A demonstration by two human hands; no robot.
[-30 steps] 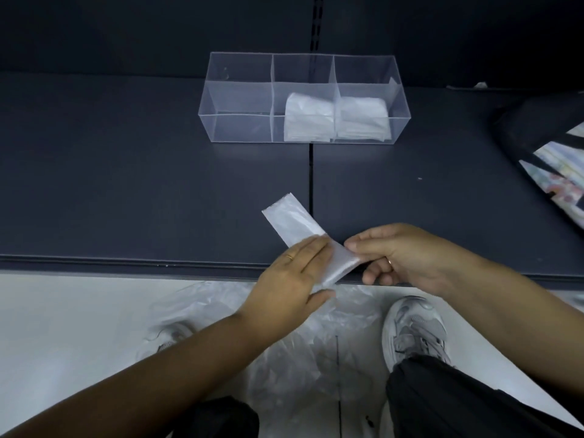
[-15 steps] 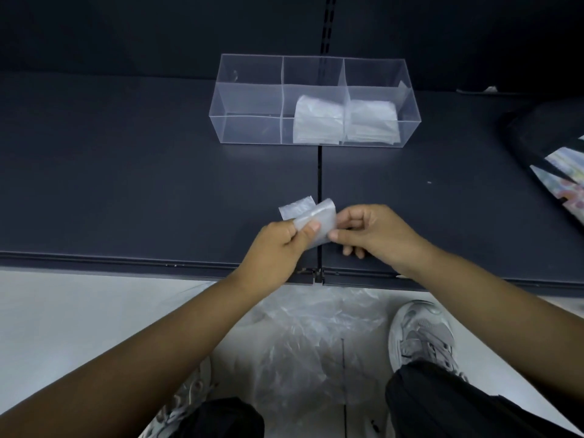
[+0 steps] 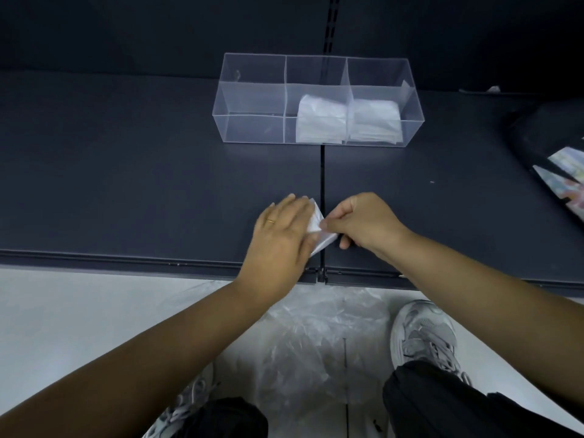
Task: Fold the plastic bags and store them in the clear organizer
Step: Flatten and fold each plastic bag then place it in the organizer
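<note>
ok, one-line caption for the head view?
Left hand presses a folded white plastic bag on the dark shelf, right hand pinches its corner; clear plastic organizer behind.

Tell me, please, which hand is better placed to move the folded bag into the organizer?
Probably the right hand: it pinches the bag, while the left hand lies flat on it. The organizer sits straight ahead of both.

A dark blue-grey shelf (image 3: 126, 184) made of 2 panels meets at a black seam (image 3: 322, 172) down the middle — behind it a matching dark back wall (image 3: 126, 26) with 1 slotted upright (image 3: 331, 20). Below the shelf's front lip (image 3: 94, 260), a pale grey floor (image 3: 63, 317) under soft, even light
</note>
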